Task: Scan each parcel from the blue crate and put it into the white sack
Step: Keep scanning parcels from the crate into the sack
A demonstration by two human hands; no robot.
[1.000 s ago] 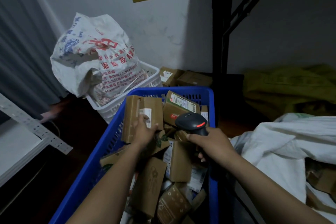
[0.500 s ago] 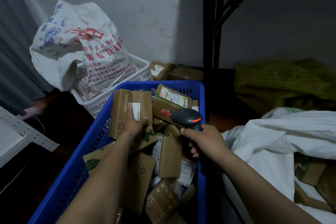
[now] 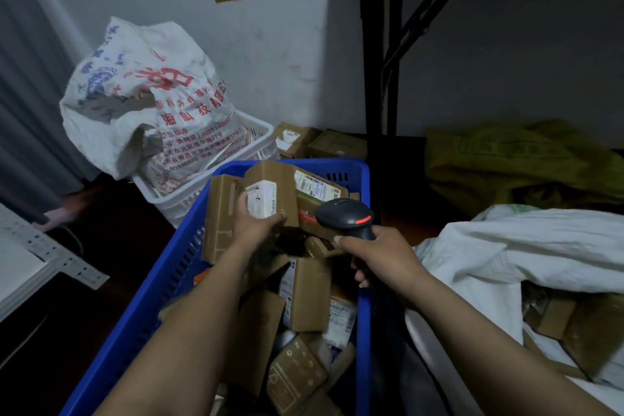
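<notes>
The parcel (image 3: 221,213) gripped by the left hand (image 3: 256,230) is best tilted label-first toward the scanner (image 3: 344,216) clasped in the right hand (image 3: 374,253).

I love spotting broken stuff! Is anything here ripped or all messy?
Yes. The printed white bag sitting in the white basket on the left looks torn, with ragged holes gaping in its side. The parcels in the blue crate lie jumbled at all angles, but that seems to be just how they were piled.
</notes>
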